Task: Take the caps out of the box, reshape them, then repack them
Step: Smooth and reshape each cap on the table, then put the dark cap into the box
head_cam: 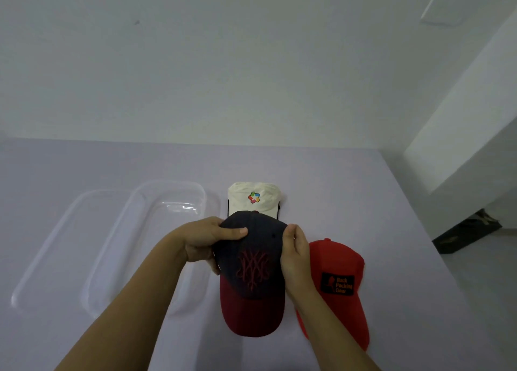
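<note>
On the pale lilac table (335, 180), a clear plastic box (117, 230) lies empty at left beside its lid (42, 258). The navy cap (253, 270) sits centre, its crown gripped by the left hand (205, 237) and right hand (295, 254). A red cap (340, 284) rests right; a white cap (253, 198) lies beyond.
</note>
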Tool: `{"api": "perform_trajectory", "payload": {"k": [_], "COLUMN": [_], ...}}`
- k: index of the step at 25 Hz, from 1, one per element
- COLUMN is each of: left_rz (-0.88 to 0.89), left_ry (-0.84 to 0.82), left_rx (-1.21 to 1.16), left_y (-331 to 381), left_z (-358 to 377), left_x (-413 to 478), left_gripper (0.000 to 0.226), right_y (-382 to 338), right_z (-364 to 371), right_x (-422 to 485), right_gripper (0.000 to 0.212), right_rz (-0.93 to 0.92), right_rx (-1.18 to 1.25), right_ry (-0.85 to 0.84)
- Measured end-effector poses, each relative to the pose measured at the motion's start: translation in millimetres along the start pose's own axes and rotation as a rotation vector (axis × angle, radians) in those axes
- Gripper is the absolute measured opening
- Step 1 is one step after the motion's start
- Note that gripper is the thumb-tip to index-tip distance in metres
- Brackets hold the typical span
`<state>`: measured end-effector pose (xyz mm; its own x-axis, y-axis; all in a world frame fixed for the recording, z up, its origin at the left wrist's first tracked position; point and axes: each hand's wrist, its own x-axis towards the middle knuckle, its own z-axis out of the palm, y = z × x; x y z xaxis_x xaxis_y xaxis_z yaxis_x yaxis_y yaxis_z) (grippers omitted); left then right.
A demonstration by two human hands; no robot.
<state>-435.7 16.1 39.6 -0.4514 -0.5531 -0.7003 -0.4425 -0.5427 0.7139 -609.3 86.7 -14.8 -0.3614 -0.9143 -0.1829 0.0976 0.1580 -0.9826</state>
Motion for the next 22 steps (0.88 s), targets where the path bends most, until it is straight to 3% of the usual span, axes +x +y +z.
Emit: {"api": "perform_trajectory", "payload": {"k": [6, 9, 14, 18, 22], "left_rz": [0.057, 0.066, 0.073, 0.067, -0.074], "left_ry": [0.068, 0.116, 0.23, 0.252, 0.184], "left_rx": [-0.02, 0.028, 0.035, 0.039, 0.027], "left_y": [-10, -13, -24, -36, -59], "left_z": [-45, -81, -148, -177, -177], "left_x": [-38, -60, -86, -76, -46], "left_gripper": [0.046, 0.032, 0.026, 0.03, 0.036], "right_y": [-7, 3, 37, 58, 68], "right_z": [50, 80, 135, 164, 174], "right_x": [-9, -15, -62, -86, -93], "right_gripper": [0.033, 0.051, 0.03, 0.055, 0.062], "right_rz": [0.077, 0.147, 0.199, 0.238, 0.249], "right_rx": [0.028, 0.003, -0.357, -0.549, -0.656], "right_ry": [-0.099, -0.125, -0.178, -0.244, -0.189]}}
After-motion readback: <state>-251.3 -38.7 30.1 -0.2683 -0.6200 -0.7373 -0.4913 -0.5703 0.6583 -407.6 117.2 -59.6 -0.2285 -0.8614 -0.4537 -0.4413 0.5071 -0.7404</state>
